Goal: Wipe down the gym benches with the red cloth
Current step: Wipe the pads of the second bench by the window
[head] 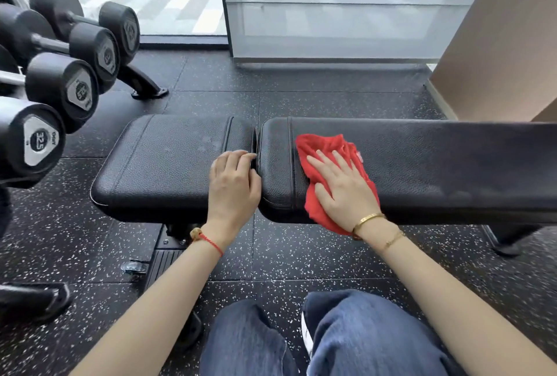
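Observation:
A black padded gym bench lies across the view in two pads: a short seat pad (162, 161) on the left and a long back pad (437, 164) on the right. The crumpled red cloth (325, 146) lies on the left end of the long pad. My right hand (343, 191) presses flat on the cloth, fingers spread and pointing left. My left hand (233, 182) rests on the right end of the seat pad, its fingertips curled into the gap between the pads.
A rack of black dumbbells (60, 89) stands at the left, close to the seat pad. The rack's foot (144, 86) sits on the speckled rubber floor (301, 95). A glass wall (346, 13) and a beige wall (497, 43) rise behind the bench. My knees (346, 339) are below.

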The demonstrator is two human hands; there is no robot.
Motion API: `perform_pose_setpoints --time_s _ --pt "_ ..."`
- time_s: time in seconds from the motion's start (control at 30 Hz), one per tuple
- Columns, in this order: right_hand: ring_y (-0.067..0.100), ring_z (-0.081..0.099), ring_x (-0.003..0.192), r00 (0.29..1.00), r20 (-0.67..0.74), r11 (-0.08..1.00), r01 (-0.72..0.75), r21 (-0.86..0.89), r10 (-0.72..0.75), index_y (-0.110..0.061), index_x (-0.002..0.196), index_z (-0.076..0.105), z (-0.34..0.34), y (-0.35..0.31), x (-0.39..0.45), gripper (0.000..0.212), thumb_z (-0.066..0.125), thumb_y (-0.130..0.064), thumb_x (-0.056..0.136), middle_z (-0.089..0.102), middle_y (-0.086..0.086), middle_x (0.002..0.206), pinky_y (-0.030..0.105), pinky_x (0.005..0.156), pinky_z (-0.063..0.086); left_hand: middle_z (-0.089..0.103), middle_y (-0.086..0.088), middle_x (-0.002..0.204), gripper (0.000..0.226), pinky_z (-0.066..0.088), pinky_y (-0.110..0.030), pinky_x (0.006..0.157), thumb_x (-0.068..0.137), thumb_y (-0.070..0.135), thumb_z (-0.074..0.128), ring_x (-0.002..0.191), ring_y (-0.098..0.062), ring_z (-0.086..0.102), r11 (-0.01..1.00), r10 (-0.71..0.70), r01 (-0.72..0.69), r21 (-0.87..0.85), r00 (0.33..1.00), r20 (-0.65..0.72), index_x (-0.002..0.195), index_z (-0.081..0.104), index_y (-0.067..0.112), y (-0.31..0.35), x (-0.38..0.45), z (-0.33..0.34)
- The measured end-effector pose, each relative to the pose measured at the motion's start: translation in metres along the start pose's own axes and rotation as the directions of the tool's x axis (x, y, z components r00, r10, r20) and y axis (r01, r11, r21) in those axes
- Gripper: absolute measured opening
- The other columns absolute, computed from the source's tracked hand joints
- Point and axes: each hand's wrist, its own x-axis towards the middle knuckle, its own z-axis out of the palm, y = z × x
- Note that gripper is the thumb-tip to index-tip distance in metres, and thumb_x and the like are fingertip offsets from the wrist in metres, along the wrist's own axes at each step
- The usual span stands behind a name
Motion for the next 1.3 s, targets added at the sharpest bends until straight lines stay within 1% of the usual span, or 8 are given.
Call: perform_pose_setpoints --time_s 0.13,0.23,0.5,0.63,0.8,1.1,1.2,1.3 --pt "0.024 0.019 0.147 0.965 -0.058 0.965 -0.258 -0.035 0.256 -0.030 0.147 0.035 -0.011 0.043 -0.001 0.056 0.033 -0.037 0.091 0.029 -0.007 0.157 0.034 0.117 -0.007 0.059 -0.008 0.129 0.037 0.035 -0.040 0.112 0.092 0.016 0.051 0.127 -0.027 0.048 0.996 0.047 -0.044 -0.077 0.998 0.041 0.127 0.060 0.007 0.036 0.008 0.015" --pt "0.025 0.012 0.149 0.913 -0.017 0.913 -0.408 -0.014 0.408 -0.032 0.150 0.028 -0.015 0.051 0.027 0.055 0.038 -0.032 0.096 0.019 -0.006 0.161 0.043 0.121 0.000 0.058 -0.009 0.131 0.038 0.035 -0.039 0.112 0.093 0.017 0.051 0.127 -0.028 0.048 0.995 0.028 -0.021 -0.096 0.997 0.068 0.128 0.060 0.006 0.054 0.013 0.027" --pt "0.021 0.020 0.147 0.994 -0.017 0.994 -0.104 -0.030 0.103 -0.034 0.146 0.036 -0.007 0.033 -0.009 0.057 0.034 -0.039 0.089 0.031 -0.010 0.156 0.046 0.121 -0.001 0.058 -0.010 0.128 0.038 0.036 -0.040 0.110 0.090 0.021 0.048 0.125 -0.029 0.049 0.998 -0.033 0.034 -0.060 0.999 0.025 0.124 0.061 0.008 0.064 0.009 0.041" --pt "0.023 0.024 0.146 0.958 -0.109 0.962 -0.270 -0.028 0.266 -0.032 0.144 0.040 -0.021 0.087 -0.028 0.053 0.038 -0.033 0.091 0.034 -0.008 0.155 0.043 0.122 0.003 0.058 -0.010 0.128 0.039 0.036 -0.040 0.110 0.090 0.022 0.046 0.125 -0.029 0.049 0.997 -0.025 0.025 -0.067 1.000 0.015 0.124 0.061 0.008 0.063 0.009 0.041" --pt "0.028 0.022 0.146 0.809 -0.172 0.822 -0.569 0.003 0.561 -0.029 0.145 0.040 -0.033 0.117 -0.013 0.052 0.044 -0.026 0.094 0.030 -0.002 0.157 0.044 0.121 0.007 0.058 -0.011 0.128 0.041 0.036 -0.042 0.110 0.090 0.023 0.043 0.124 -0.030 0.049 0.999 -0.028 0.028 -0.038 1.000 0.011 0.124 0.060 0.008 0.066 0.007 0.042" --pt "0.023 0.022 0.146 0.966 -0.103 0.970 -0.241 -0.037 0.237 -0.032 0.145 0.040 -0.014 0.063 -0.021 0.053 0.044 -0.033 0.091 0.033 -0.008 0.155 0.042 0.122 0.004 0.057 -0.013 0.129 0.041 0.036 -0.043 0.110 0.090 0.022 0.044 0.124 -0.032 0.049 1.000 -0.015 0.015 -0.010 1.000 0.020 0.125 0.059 0.006 0.065 0.007 0.043" --pt "0.023 0.025 0.145 0.936 -0.150 0.945 -0.326 -0.025 0.319 -0.032 0.144 0.041 -0.020 0.088 -0.033 0.055 0.040 -0.034 0.089 0.036 -0.008 0.154 0.041 0.122 0.004 0.056 -0.013 0.130 0.040 0.035 -0.042 0.111 0.091 0.020 0.046 0.124 -0.032 0.048 1.000 0.002 -0.002 -0.006 1.000 0.024 0.126 0.058 0.007 0.063 0.007 0.043" --pt "0.026 0.025 0.144 0.835 -0.216 0.856 -0.517 0.007 0.506 -0.029 0.143 0.043 -0.031 0.128 -0.040 0.051 0.045 -0.029 0.092 0.036 -0.005 0.154 0.043 0.121 0.008 0.055 -0.013 0.131 0.039 0.033 -0.042 0.113 0.092 0.019 0.049 0.126 -0.032 0.047 1.000 -0.004 0.003 0.011 0.999 0.035 0.128 0.057 0.007 0.064 0.007 0.044"
